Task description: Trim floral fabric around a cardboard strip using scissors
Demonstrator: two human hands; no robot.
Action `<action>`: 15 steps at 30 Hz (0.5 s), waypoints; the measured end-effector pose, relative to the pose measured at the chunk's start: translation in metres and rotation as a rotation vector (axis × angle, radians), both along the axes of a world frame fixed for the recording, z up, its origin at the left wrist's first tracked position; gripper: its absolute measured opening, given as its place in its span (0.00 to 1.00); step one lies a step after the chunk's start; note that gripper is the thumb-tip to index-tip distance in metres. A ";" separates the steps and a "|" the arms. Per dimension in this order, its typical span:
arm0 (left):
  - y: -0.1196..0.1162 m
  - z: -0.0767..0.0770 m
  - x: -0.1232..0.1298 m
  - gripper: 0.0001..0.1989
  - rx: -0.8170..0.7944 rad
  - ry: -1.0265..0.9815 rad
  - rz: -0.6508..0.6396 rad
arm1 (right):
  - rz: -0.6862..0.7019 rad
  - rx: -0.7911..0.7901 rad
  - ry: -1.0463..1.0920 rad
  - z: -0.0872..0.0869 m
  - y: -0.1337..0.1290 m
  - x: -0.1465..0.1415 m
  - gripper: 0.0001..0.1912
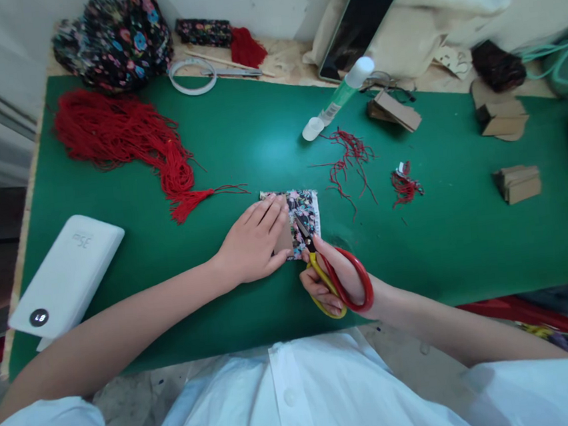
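Observation:
Near the middle of the green mat lies a small piece of black floral fabric [305,204] with a frayed pale right edge. A brown cardboard piece [283,240] rests on its left part. My left hand [254,242] lies flat over the cardboard and fabric, fingers stretched out, pressing them down. In my right hand [333,278] are scissors [319,270] with one red and one yellow handle loop. Their blades point up and left over the fabric, close to the cardboard's right edge. Whether the blades touch the cloth I cannot tell.
A red tassel bundle [115,129] and a white power bank [69,274] lie left. Beyond my hands are a glue stick [338,99], red thread scraps [351,156] and a tape roll [192,76]. Cardboard stacks [518,184] sit right on the green mat [468,242].

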State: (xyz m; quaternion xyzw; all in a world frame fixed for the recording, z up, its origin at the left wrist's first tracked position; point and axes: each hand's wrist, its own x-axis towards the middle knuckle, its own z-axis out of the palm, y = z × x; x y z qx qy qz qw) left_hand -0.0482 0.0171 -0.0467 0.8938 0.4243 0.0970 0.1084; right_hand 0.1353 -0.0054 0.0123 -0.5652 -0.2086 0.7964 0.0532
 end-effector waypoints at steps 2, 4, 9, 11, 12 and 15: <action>0.000 0.000 0.000 0.37 0.000 -0.002 -0.001 | 0.007 0.004 0.004 -0.001 0.000 0.000 0.33; 0.000 0.000 0.000 0.37 0.000 -0.006 0.000 | 0.026 0.007 0.003 -0.001 0.000 0.000 0.34; 0.000 -0.001 0.000 0.37 0.002 -0.016 0.001 | 0.079 0.040 -0.061 -0.001 0.001 0.000 0.38; 0.000 -0.001 0.000 0.37 0.003 -0.015 -0.001 | 0.104 0.056 -0.077 -0.003 0.001 0.001 0.40; 0.000 -0.001 0.000 0.37 0.004 -0.014 0.000 | 0.113 0.065 -0.078 -0.004 0.000 0.001 0.41; 0.000 -0.001 0.000 0.37 0.009 -0.013 0.001 | 0.127 0.096 -0.076 -0.008 -0.002 0.001 0.43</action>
